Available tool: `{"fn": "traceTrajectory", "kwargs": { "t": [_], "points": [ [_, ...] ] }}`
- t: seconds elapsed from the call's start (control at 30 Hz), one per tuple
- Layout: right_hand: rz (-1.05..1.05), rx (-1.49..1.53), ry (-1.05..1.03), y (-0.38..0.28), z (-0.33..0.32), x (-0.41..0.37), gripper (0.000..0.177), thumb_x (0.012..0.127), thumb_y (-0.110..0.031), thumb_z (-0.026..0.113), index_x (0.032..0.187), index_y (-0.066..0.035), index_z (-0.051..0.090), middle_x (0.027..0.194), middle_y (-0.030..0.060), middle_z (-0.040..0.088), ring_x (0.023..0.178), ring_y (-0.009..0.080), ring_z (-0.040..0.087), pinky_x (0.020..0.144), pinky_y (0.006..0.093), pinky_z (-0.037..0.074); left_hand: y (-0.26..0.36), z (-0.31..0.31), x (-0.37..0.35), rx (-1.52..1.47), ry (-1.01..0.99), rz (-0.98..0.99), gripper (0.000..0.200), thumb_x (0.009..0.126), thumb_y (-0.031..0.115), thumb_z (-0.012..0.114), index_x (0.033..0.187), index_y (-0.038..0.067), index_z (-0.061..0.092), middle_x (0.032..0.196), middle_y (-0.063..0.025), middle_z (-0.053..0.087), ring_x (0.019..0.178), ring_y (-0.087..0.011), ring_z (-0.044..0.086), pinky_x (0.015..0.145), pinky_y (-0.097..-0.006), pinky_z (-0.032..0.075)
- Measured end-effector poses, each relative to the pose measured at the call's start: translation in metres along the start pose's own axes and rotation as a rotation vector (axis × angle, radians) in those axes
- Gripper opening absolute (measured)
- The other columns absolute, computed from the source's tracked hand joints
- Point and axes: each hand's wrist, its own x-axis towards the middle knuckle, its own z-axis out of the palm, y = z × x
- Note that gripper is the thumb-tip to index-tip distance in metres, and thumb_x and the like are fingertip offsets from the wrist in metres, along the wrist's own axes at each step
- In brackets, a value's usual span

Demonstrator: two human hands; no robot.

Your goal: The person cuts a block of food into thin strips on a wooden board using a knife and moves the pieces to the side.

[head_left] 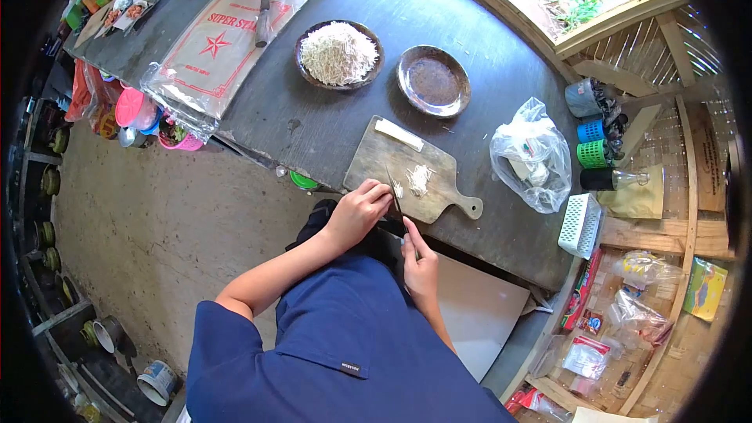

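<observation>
My right hand [421, 262] is closed around the handle of a knife [394, 192], its dark thin blade pointing away from me over the near edge of a wooden cutting board [368, 158]. Left of the blade, my left hand [360, 213] has its fingers bent together on the board; what they hold is hidden. Thin white shreds [420, 179] lie beside the blade. Near the board's far edge rests a pale white block [399, 134]. Behind it, a brown bowl [299, 70] is heaped with white shreds [339, 53], next to a brown plate [433, 81] bearing nothing.
A clear plastic bag [533, 158] with white contents sits right of the board. At left, a second knife [264, 19] lies on a printed plastic pack [215, 45]. A white basket [580, 225] stands at the table's right edge. Small plates of food [133, 12] are at far left.
</observation>
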Motion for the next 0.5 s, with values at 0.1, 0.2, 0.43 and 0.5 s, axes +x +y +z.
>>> {"fn": "traceTrajectory", "kwargs": {
  "t": [0.1,0.2,0.43,0.5],
  "points": [
    [-0.039,0.042,0.035,0.001,0.011,0.011,0.038,0.114,-0.023,0.06,0.151,-0.014,0.066,0.124,0.022,0.078,0.091,0.0145,0.066,0.092,0.033,0.054,0.001,0.0,-0.001,0.075,-0.023,0.013,0.018,0.089,0.008,0.077,0.105,-0.001,0.077,0.115,-0.0089,0.071,0.112,-0.0276,0.068,0.094,-0.0375,0.059],
    [0.014,0.098,-0.026,-0.018,0.003,0.017,0.038,0.114,-0.022,0.06,0.15,-0.011,0.066,0.121,0.0217,0.079,0.089,0.0136,0.066,0.089,0.0328,0.055,-0.001,-0.001,-0.001,0.037,-0.006,0.014,0.019,0.089,0.008,0.077,0.106,-0.001,0.077,0.115,-0.0087,0.072,0.112,-0.0276,0.068,0.094,-0.0376,0.059],
    [-0.032,-0.03,0.033,-0.002,0.005,0.003,0.039,0.114,-0.022,0.061,0.152,-0.017,0.066,0.102,0.0075,0.08,0.082,0.0104,0.061,0.081,0.0297,0.054,0.0,0.002,-0.002,0.035,0.008,-0.01,0.019,0.091,0.009,0.078,0.107,-0.001,0.077,0.116,-0.0085,0.071,0.112,-0.0276,0.068,0.095,-0.0382,0.059],
    [-0.014,0.018,0.016,-0.011,0.002,0.006,0.039,0.113,-0.022,0.061,0.152,-0.017,0.066,0.101,0.0076,0.08,0.082,0.0101,0.061,0.081,0.0295,0.054,0.002,0.001,-0.003,0.067,0.005,-0.003,0.019,0.091,0.009,0.077,0.107,0.0,0.077,0.115,-0.0081,0.071,0.113,-0.0277,0.068,0.095,-0.0382,0.059]
  ]
}}
